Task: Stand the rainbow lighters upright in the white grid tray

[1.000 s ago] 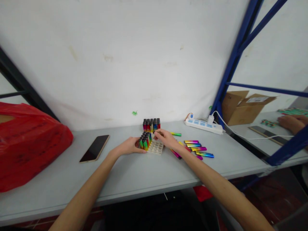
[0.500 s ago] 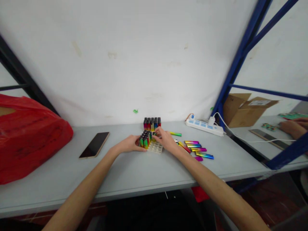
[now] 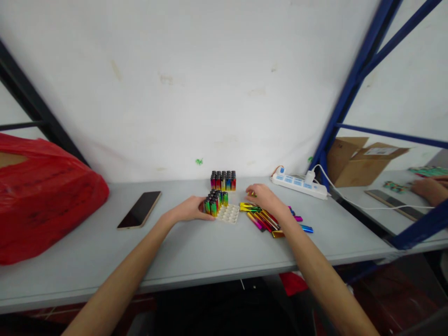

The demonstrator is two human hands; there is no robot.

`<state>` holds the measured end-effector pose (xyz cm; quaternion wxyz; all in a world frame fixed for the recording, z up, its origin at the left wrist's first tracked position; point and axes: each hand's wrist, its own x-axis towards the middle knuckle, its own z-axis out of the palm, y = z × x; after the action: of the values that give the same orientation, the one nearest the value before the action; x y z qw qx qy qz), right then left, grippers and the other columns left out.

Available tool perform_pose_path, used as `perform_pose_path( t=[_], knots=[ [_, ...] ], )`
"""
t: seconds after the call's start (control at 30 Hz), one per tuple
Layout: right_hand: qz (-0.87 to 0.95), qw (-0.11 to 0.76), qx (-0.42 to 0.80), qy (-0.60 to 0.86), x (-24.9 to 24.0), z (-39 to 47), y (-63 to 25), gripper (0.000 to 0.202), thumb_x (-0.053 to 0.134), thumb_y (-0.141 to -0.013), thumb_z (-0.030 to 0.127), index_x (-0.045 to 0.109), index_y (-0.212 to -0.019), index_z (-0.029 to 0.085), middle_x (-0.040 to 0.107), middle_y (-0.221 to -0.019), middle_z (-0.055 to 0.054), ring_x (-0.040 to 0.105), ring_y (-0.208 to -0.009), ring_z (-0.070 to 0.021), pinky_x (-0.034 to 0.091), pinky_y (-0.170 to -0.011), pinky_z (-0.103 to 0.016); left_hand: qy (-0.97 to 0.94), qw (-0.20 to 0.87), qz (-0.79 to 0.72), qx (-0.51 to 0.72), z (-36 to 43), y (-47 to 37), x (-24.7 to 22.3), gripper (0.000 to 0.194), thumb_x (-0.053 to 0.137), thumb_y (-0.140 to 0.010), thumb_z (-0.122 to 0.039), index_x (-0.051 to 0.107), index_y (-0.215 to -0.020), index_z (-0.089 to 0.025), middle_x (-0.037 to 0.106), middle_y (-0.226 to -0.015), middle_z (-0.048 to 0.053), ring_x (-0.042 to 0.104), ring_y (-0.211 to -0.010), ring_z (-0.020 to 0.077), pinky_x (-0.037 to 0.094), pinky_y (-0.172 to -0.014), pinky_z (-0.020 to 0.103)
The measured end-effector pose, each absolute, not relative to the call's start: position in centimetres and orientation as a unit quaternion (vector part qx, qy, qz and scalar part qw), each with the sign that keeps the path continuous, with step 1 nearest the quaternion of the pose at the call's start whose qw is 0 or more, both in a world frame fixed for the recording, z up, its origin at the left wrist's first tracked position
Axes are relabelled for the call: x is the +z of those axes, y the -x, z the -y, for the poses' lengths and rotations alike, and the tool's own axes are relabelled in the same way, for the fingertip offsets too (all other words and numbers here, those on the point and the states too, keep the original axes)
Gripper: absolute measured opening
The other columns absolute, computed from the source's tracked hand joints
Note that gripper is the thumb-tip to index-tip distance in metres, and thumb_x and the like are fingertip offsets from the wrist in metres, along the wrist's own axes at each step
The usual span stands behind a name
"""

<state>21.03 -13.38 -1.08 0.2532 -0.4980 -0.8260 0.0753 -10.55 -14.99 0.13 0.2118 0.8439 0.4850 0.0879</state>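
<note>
My left hand (image 3: 191,209) is wrapped round the left side of several upright lighters (image 3: 213,205) with black tops and shiny multicoloured bodies. They stand in the left part of a white tray (image 3: 229,214) whose right part shows bare round holes. Right of the tray, my right hand (image 3: 263,196) has its fingers bent round a greenish-yellow lighter (image 3: 252,194), mostly hidden by them. Beneath and beside that hand lies a loose pile of shiny coloured lighters (image 3: 266,219). A block of upright lighters (image 3: 223,181) stands near the wall.
On the left are a phone (image 3: 140,210) and a red plastic bag (image 3: 49,200). A white power strip (image 3: 300,185) lies back right, before a blue post (image 3: 345,102). Beyond it are a cardboard box (image 3: 360,163) and another person's hand (image 3: 425,190).
My right hand has moved right, from the tray to over the loose lighters, uncovering a lighter standing in the tray. My left hand keeps its place at the tray.
</note>
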Motion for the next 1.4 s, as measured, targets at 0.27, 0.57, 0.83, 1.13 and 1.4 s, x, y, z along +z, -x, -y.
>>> perform_pose_path(
  t=[0.27,0.57,0.83,1.13,1.4],
  knots=[
    [0.842,0.233,0.185,0.451,-1.4,13.4,-20.7,0.004,0.074,-0.078,0.021,0.077,-0.079,0.018,0.075,-0.077,-0.007,0.065,-0.068,-0.0197,0.048,-0.069,-0.028,-0.844,0.215,-0.482,0.097,14.9,10.7,0.0,0.062,0.072,-0.061,-0.072,0.065,-0.092,-0.018,0.058,-0.069,-0.003,0.049,-0.062,0.0155,0.030,-0.054,0.025],
    [0.824,0.263,0.135,0.483,-0.7,14.1,-20.6,0.012,0.062,-0.090,0.021,0.071,-0.097,0.018,0.074,-0.085,-0.009,0.064,-0.074,-0.0188,0.044,-0.072,-0.027,-0.840,0.227,-0.483,0.100,14.9,10.8,-0.2,0.064,0.071,-0.061,-0.072,0.066,-0.094,-0.017,0.057,-0.070,-0.002,0.048,-0.063,0.0154,0.030,-0.054,0.024],
    [0.774,0.399,0.146,0.469,0.4,14.6,-18.9,0.021,0.065,-0.089,0.039,0.071,-0.099,0.021,0.066,-0.067,-0.001,0.058,-0.061,-0.0163,0.041,-0.067,-0.026,-0.846,0.225,-0.473,0.097,15.1,10.7,0.1,0.063,0.070,-0.063,-0.072,0.065,-0.094,-0.017,0.059,-0.071,-0.002,0.049,-0.063,0.0162,0.030,-0.054,0.025],
    [0.698,0.466,0.344,0.422,-0.4,14.7,-17.0,0.054,0.045,-0.090,0.067,0.056,-0.068,0.019,0.050,-0.059,0.002,0.047,-0.056,-0.0133,0.037,-0.055,-0.024,-0.847,0.220,-0.475,0.097,14.9,10.7,-0.1,0.063,0.071,-0.064,-0.073,0.065,-0.095,-0.018,0.057,-0.071,-0.002,0.048,-0.063,0.0156,0.031,-0.054,0.024],
    [0.653,0.451,0.485,0.368,-1.0,15.6,-15.0,0.047,0.047,-0.088,0.069,0.051,-0.083,0.022,0.036,-0.056,0.008,0.031,-0.046,-0.0095,0.026,-0.046,-0.022,-0.847,0.218,-0.476,0.095,15.1,10.7,0.0,0.061,0.072,-0.065,-0.070,0.065,-0.096,-0.018,0.058,-0.071,-0.002,0.049,-0.064,0.0159,0.031,-0.055,0.024]
  ],
)
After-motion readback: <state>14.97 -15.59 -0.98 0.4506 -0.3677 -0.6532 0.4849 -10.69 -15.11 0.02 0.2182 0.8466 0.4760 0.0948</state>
